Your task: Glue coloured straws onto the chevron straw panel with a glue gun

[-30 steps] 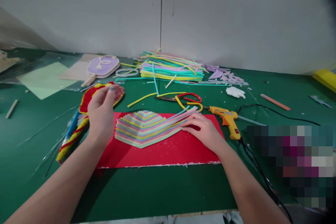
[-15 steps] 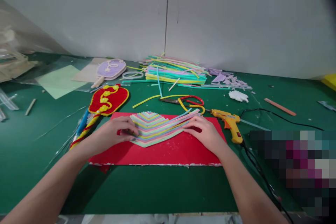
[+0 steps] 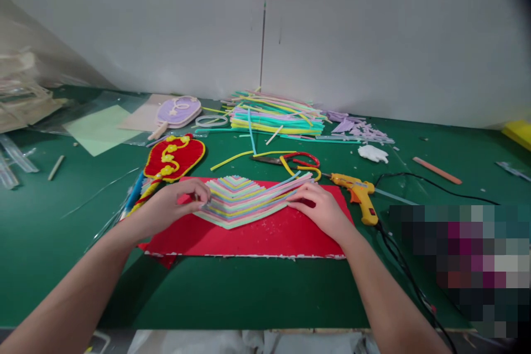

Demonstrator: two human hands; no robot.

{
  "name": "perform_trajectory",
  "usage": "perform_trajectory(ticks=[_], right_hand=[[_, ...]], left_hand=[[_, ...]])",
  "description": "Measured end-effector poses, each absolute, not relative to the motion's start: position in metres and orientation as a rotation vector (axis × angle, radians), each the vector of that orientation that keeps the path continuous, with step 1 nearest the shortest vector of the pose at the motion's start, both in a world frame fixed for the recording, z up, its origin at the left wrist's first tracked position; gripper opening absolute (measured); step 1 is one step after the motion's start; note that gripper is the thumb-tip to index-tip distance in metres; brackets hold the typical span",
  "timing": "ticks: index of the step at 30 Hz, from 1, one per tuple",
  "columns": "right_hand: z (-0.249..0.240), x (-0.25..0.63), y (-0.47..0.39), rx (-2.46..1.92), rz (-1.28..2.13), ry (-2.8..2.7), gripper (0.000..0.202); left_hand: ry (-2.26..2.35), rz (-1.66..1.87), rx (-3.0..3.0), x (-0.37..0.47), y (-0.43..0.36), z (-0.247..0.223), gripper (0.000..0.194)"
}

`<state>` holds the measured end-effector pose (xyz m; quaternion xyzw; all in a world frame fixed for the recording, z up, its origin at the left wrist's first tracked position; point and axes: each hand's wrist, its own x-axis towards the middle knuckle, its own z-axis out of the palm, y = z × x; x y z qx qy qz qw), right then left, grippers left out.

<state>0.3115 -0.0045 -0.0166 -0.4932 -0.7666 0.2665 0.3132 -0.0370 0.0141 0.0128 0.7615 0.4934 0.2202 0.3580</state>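
Pastel pipe cleaners (image 3: 244,207) lie side by side in a pointed chevron on a red sheet (image 3: 257,240). My left hand (image 3: 176,204) is closed at the chevron's left edge, thumb and finger pinching the strip ends there. At the right, where the longer ends reach up and outward, my right hand (image 3: 317,204) grips them between thumb and fingers. Just behind the sheet are scissors (image 3: 298,160) with red and yellow handles. A yellow hot glue gun (image 3: 357,193) lies right of my right hand.
A pile of loose pipe cleaners (image 3: 276,116) lies against the wall, with lilac scraps (image 3: 360,127) beside it. A red fan-shaped piece (image 3: 174,160) and a lilac one (image 3: 178,110) sit at the left. The glue gun's black cord (image 3: 402,260) runs toward the front edge.
My left hand has shifted slightly left and up along the chevron's edge. The right hand keeps its hold on the right ends. The whole view has tilted a little.
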Motion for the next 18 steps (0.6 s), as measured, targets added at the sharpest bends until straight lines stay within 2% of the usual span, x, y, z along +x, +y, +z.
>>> perform_trajectory(ticks=[6, 18], right_hand=[[-0.017, 0.312, -0.005, -1.301, 0.717, -2.022, 0.009], [-0.018, 0.313, -0.004, -1.289, 0.700, -2.020, 0.010]], left_hand=[[1.155, 0.621, 1.598, -0.038, 0.006, 0.018, 0.020], [1.070, 0.119, 1.660, -0.028, -0.035, 0.033, 0.014]])
